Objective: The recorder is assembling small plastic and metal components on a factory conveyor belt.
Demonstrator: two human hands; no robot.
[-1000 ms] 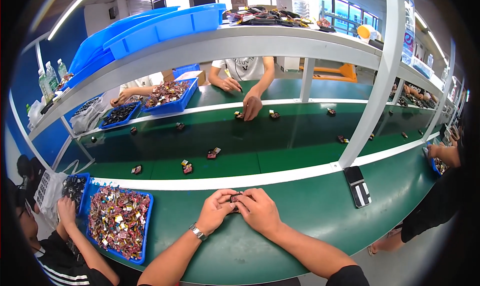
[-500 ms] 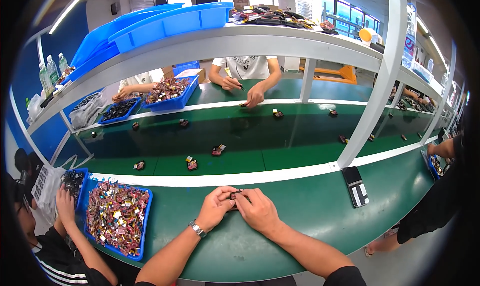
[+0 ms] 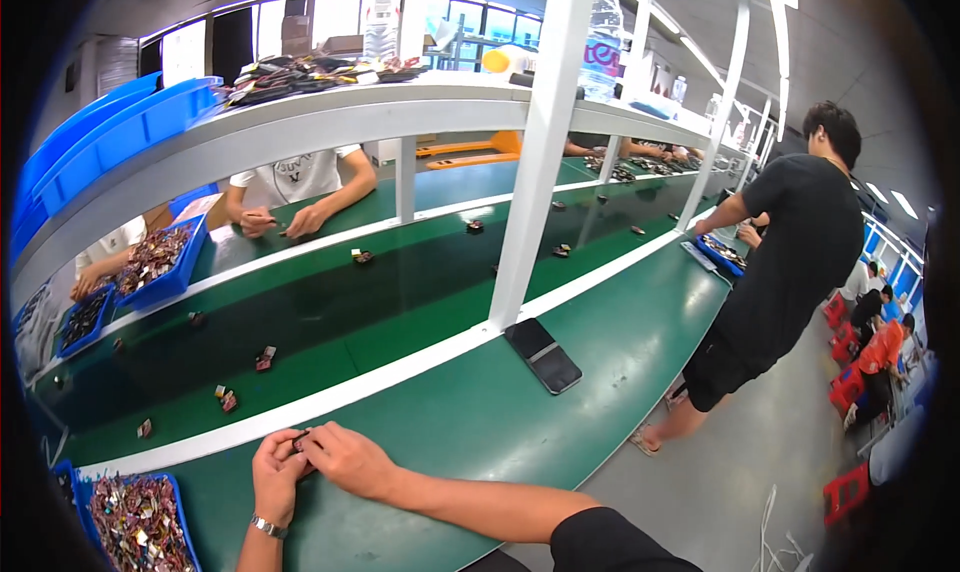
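Observation:
Above the near green worktop (image 3: 450,422), my left hand (image 3: 277,475) and my right hand (image 3: 352,460) meet, fingers pinched together on a small dark part (image 3: 300,438). My fingers hide most of it, so its exact kind does not show. A metal-banded watch (image 3: 268,525) is on my left wrist. Just left of that wrist stands a blue tray (image 3: 180,507) heaped with small parts on reddish wires (image 3: 135,517). Beyond a white rail, several small wired parts (image 3: 228,400) lie scattered on the long green belt (image 3: 330,357).
A dark phone (image 3: 543,355) lies right of my hands by a white post (image 3: 540,152). The white shelf (image 3: 450,112) carries blue bins (image 3: 130,137) and a bottle (image 3: 382,22). Across the belt sits a person in white (image 3: 300,182); another in black (image 3: 790,252) stands at right.
The view has swung to the right: the near tray sits lower left, and the standing person and aisle have come into sight. My hands stay together on the small part.

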